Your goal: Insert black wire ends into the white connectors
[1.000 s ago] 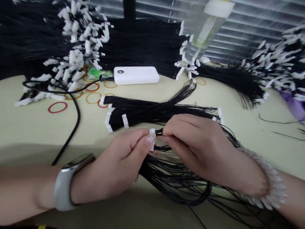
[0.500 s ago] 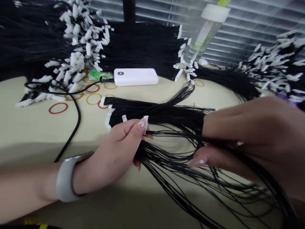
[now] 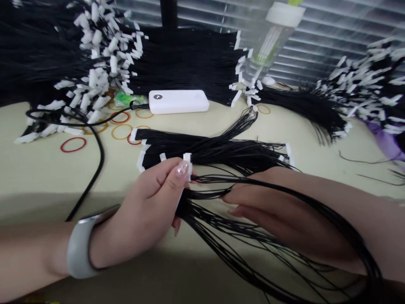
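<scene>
My left hand (image 3: 148, 207), with a grey watch on the wrist, is closed on a bunch of thin black wires (image 3: 240, 236) and pinches their white connector (image 3: 187, 162) between thumb and forefinger. My right hand (image 3: 272, 207) lies among the loose wire strands just right of it, fingers stretched out towards the left hand, with strands running over its back and wrist. Behind both hands lies a flat bundle of black wires with white connectors (image 3: 202, 147) on the beige table (image 3: 41, 177).
Large heaps of black wires with white connectors (image 3: 95, 63) fill the back and the right side (image 3: 363, 88). A white power bank (image 3: 179, 101) with a black cable (image 3: 95, 164), several rubber bands (image 3: 73, 144) and a clear bottle (image 3: 268, 42) stand behind.
My right hand drew out to the right along the strands, then came back in towards my left hand. My left hand rose a little with the connector.
</scene>
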The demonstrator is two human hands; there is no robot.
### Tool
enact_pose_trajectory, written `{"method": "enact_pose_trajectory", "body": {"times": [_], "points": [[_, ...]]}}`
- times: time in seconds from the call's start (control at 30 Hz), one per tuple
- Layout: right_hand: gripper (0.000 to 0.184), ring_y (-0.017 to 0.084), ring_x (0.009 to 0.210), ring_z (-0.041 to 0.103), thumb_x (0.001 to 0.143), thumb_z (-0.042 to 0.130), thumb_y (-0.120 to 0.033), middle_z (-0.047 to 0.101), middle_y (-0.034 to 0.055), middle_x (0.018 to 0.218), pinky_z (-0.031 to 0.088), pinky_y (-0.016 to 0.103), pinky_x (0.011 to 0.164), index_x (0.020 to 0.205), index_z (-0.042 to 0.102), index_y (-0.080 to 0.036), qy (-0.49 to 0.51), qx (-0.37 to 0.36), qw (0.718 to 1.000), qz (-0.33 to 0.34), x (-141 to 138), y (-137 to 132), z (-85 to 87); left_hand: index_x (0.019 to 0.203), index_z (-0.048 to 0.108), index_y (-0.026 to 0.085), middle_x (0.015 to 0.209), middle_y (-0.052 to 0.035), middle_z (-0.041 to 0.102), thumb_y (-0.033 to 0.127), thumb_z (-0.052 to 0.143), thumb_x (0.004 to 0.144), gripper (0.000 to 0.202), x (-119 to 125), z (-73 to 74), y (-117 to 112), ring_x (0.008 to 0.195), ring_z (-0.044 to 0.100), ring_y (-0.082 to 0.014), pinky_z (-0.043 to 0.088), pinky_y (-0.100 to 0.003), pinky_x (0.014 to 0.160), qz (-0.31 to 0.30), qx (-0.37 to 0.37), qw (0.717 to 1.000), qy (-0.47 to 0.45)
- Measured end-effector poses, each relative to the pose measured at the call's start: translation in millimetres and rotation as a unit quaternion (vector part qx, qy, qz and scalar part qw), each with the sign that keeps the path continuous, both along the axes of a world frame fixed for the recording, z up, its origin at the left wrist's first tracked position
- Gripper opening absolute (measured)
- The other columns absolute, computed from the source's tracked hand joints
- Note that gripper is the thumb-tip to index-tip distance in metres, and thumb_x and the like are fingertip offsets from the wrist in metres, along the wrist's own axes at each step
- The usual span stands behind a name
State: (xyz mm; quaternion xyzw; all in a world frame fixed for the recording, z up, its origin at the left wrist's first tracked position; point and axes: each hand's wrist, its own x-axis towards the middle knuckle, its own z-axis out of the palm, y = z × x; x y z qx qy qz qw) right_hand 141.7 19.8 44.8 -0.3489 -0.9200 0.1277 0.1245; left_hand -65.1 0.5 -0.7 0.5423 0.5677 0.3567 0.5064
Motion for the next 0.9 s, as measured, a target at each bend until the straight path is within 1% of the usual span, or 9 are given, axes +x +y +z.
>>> {"method": "enact_pose_trajectory", "body": {"times": [0.1, 0.2, 0.33, 0.43, 0.5, 0.6, 0.67, 0.8, 0.9], "points": [[0.027, 0.009, 0.046, 0.048, 0.083, 0.045, -0.022, 0.059, -0.0042, 0.058, 0.036, 0.025, 0.046, 0.06, 0.059, -0.022, -0.012, -0.022, 0.999, 0.029, -20.6, -3.2, 1.0, 0.074, 0.05, 0.021, 0.05, 0.0067, 0.042, 0.044, 0.035, 0.086, 0.03, -0.9, 0.1, -3.9, 0.031, 0.042, -0.0048, 0.035, -0.012, 0.026, -0.003, 0.004, 1.0, 0.009], [0.022, 0.008, 0.058, 0.054, 0.083, 0.046, -0.021, 0.065, -0.0056, 0.072, 0.038, 0.023, 0.056, 0.074, 0.066, -0.024, 0.035, -0.022, 0.999, 0.009, -32.8, -4.0, -6.6, 0.076, 0.05, 0.022, 0.053, 0.0069, 0.04, 0.044, 0.034, 0.086, 0.029, -2.3, -1.0, -6.7, 0.033, 0.042, -0.0039, 0.036, -0.011, 0.026, -0.015, 0.011, 1.0, 0.008], [0.022, 0.005, 0.076, 0.054, 0.085, 0.044, -0.015, 0.064, -0.0062, 0.092, 0.038, 0.017, 0.069, 0.087, 0.065, -0.02, 0.048, -0.092, 0.993, 0.063, -36.1, -1.3, -11.8, 0.073, 0.047, 0.021, 0.056, 0.0061, 0.043, 0.045, 0.033, 0.087, 0.031, -4.9, -2.1, -8.9, 0.035, 0.043, -0.0029, 0.037, -0.01, 0.029, -0.047, 0.03, 0.998, 0.012], [0.022, 0.004, 0.075, 0.05, 0.085, 0.041, -0.015, 0.061, -0.0068, 0.088, 0.035, 0.015, 0.069, 0.088, 0.063, -0.019, 0.027, -0.146, 0.986, 0.073, -36.2, 0.6, -9.8, 0.071, 0.045, 0.021, 0.056, 0.0061, 0.043, 0.044, 0.031, 0.087, 0.032, -5.7, -2.0, -9.4, 0.036, 0.044, -0.0026, 0.038, -0.009, 0.03, -0.057, 0.036, 0.997, 0.021], [0.018, 0.003, 0.071, 0.047, 0.085, 0.042, -0.015, 0.058, -0.0081, 0.081, 0.034, 0.014, 0.067, 0.081, 0.059, -0.019, 0.031, -0.172, 0.982, 0.069, -36.7, 1.2, -8.8, 0.07, 0.044, 0.021, 0.056, 0.0061, 0.042, 0.044, 0.031, 0.087, 0.032, -5.6, -1.9, -9.3, 0.037, 0.043, -0.0026, 0.037, -0.008, 0.031, -0.061, 0.038, 0.997, 0.027], [0.019, 0.001, 0.061, 0.04, 0.086, 0.04, -0.015, 0.053, -0.0098, 0.079, 0.032, 0.012, 0.056, 0.069, 0.049, -0.018, 0.045, -0.235, 0.969, 0.054, -37.7, 1.3, -8.5, 0.071, 0.045, 0.021, 0.055, 0.0059, 0.041, 0.043, 0.031, 0.088, 0.031, -5.7, -1.7, -9.4, 0.038, 0.042, -0.0036, 0.037, -0.01, 0.031, -0.069, 0.052, 0.996, 0.037], [0.018, 0.001, 0.057, 0.036, 0.085, 0.041, -0.015, 0.053, -0.0108, 0.082, 0.031, 0.012, 0.051, 0.068, 0.046, -0.017, 0.065, -0.275, 0.958, 0.048, -38.0, 1.2, -8.1, 0.072, 0.046, 0.021, 0.055, 0.0055, 0.043, 0.04, 0.03, 0.088, 0.03, -6.2, -1.4, -9.8, 0.039, 0.043, -0.0045, 0.037, -0.011, 0.032, -0.078, 0.073, 0.993, 0.056], [0.016, 0.0, 0.065, 0.043, 0.082, 0.046, -0.011, 0.055, -0.0109, 0.078, 0.033, 0.01, 0.062, 0.068, 0.049, -0.017, 0.083, -0.298, 0.95, 0.044, -37.9, 1.3, -7.0, 0.069, 0.045, 0.02, 0.053, 0.0057, 0.044, 0.035, 0.03, 0.089, 0.029, -6.6, -0.8, -9.3, 0.04, 0.042, -0.0054, 0.037, -0.014, 0.036, -0.085, 0.101, 0.988, 0.084], [0.012, 0.001, 0.066, 0.047, 0.082, 0.049, -0.016, 0.058, -0.0117, 0.075, 0.036, 0.01, 0.065, 0.072, 0.056, -0.02, 0.072, -0.312, 0.946, 0.049, -37.4, 2.1, -8.6, 0.065, 0.041, 0.02, 0.051, 0.0063, 0.042, 0.032, 0.03, 0.09, 0.03, -6.5, -1.5, -7.4, 0.042, 0.04, -0.0054, 0.035, -0.014, 0.039, -0.093, 0.135, 0.983, 0.084]]}}
